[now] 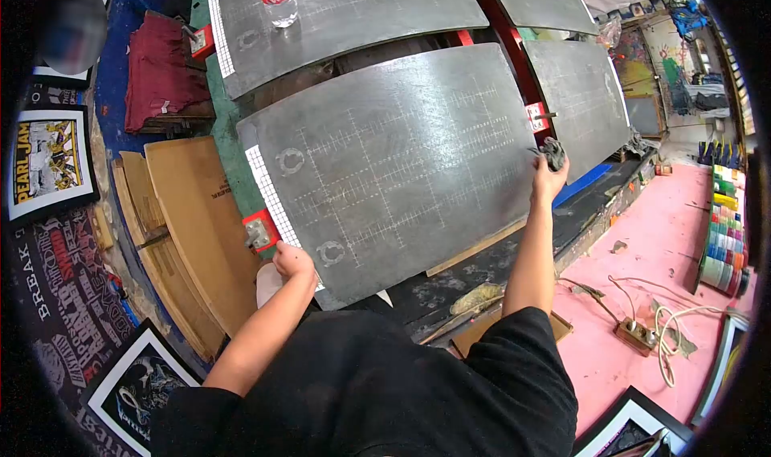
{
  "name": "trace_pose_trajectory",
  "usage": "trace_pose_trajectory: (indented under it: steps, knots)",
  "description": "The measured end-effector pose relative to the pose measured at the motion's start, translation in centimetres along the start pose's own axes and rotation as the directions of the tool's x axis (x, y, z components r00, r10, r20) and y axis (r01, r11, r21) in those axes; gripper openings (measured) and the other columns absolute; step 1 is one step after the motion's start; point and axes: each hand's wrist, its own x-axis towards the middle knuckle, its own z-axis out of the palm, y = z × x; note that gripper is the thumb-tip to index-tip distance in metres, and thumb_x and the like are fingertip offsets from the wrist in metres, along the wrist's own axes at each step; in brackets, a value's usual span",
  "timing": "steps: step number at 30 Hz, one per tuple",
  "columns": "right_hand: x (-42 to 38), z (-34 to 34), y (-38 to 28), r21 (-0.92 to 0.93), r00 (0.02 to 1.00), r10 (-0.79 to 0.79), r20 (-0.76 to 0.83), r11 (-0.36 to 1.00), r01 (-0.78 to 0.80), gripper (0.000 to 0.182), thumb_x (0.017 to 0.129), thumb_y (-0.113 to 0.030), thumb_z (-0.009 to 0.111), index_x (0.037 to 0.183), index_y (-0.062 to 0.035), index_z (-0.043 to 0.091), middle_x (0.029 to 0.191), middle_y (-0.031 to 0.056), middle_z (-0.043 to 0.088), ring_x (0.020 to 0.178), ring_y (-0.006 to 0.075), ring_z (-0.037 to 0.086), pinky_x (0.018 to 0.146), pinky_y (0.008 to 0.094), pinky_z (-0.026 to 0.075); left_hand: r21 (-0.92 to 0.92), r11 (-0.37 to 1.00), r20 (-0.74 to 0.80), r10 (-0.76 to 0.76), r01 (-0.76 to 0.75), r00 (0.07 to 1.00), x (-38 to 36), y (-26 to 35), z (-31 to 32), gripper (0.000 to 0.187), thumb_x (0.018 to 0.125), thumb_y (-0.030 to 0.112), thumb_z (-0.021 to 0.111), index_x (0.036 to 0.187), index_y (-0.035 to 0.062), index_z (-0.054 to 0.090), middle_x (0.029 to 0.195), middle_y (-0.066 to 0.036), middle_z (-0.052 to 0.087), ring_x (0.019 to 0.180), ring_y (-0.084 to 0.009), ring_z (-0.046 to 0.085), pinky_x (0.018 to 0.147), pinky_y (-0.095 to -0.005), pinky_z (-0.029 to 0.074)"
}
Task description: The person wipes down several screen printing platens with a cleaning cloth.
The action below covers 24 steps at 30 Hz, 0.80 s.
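My right hand (549,182) is closed around a crumpled grey rag (552,153), at the right edge of a dark grey printing board (401,160). The board slopes a little and carries white ruled grid marks and two ring marks. Along its left edge runs a white gridded strip (271,192). By the lower end of that strip, my left hand (294,263) is curled with its fingers mostly hidden; whether it grips the board's edge I cannot make out. Just above it sits a red bracket with a metal knob (259,230).
More grey boards lie beyond, one bearing a clear bottle with a red label (278,1). A power strip with cables (636,335) rests on the pink floor at right, near rows of paint containers (723,240). Cardboard (201,224) and framed prints (52,164) stand at left.
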Motion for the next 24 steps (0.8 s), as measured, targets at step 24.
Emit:
trace_pose_trajectory:
  steps: [24]
  knots:
    - [-24.6, 10.6, -19.5, 0.454, 0.605, -0.473, 0.64, 0.868, 0.2, 0.062, 0.079, 0.012, 0.054, 0.137, -0.0076, 0.065, 0.141, 0.0161, 0.065, 0.136, 0.0318, 0.058, 0.117, 0.0429, 0.042, -0.239, 0.971, 0.147, 0.024, 0.012, 0.989, 1.9, -1.7, 0.3, 0.06, 0.105, 0.04, 0.04, 0.111, -0.0115, 0.07, 0.115, -0.025, 0.073, 0.105, -0.0374, 0.069, 0.095, -0.0466, 0.05]
